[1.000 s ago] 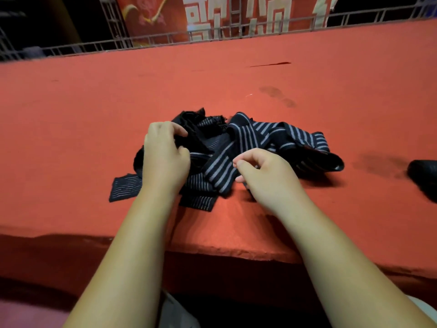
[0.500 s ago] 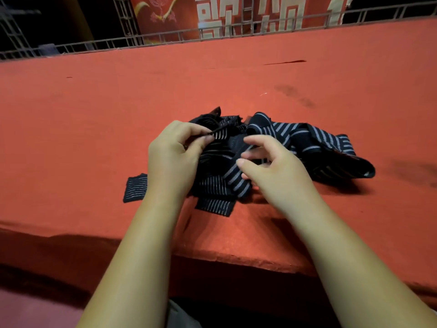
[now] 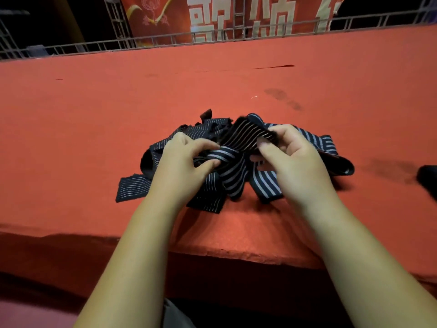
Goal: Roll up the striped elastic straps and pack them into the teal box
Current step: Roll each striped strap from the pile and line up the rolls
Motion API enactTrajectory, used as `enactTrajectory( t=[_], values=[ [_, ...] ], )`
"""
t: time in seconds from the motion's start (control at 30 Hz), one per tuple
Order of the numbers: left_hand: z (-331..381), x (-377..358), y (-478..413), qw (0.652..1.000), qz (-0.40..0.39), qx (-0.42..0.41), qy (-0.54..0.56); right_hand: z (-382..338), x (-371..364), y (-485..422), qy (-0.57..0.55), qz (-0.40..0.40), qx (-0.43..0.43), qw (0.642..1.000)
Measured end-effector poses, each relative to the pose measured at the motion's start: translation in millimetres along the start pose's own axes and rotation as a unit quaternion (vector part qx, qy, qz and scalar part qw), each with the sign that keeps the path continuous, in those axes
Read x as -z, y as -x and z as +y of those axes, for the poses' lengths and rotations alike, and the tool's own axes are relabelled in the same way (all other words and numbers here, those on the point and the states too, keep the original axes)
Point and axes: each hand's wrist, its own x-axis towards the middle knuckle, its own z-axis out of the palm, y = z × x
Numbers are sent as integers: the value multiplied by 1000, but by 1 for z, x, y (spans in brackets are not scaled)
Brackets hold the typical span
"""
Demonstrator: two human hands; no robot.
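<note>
A tangled heap of dark striped elastic straps (image 3: 132, 189) lies on the red carpeted ledge (image 3: 94, 114) near its front edge. My left hand (image 3: 182, 162) pinches a strap in the middle of the heap between thumb and fingers. My right hand (image 3: 293, 157) pinches the end of one strap (image 3: 241, 136), which is lifted and stretched between the two hands above the pile. Loose strap ends stick out to the left and front. No teal box shows in view.
A dark object (image 3: 428, 179) is cut off at the right edge of the ledge. Dark stains (image 3: 281, 95) mark the carpet behind the heap. A metal railing (image 3: 165, 41) and a red banner (image 3: 212, 17) run along the far side.
My right hand has moved up onto the pile and taken hold of a strap end. Both hands now hold one strap raised between them. The camera view has shifted slightly.
</note>
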Motion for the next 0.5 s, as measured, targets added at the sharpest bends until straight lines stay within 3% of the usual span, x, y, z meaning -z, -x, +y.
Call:
enactTrajectory(
  t=[0.13, 0.23, 0.33, 0.5],
  values=[
    [9, -9, -1, 997, -53, -36, 40, -1, 11, 3, -57, 26, -55, 997],
    [21, -20, -2, 992, -103, -61, 42, 2, 26, 5, -20, 45, -96, 994],
    [25, -35, -2, 987, -125, -90, 42, 3, 41, 6, 105, 47, -144, 983],
    [39, -53, -4, 982, -163, -78, 57, 0, 64, 13, 319, 32, -154, 935]
  ],
)
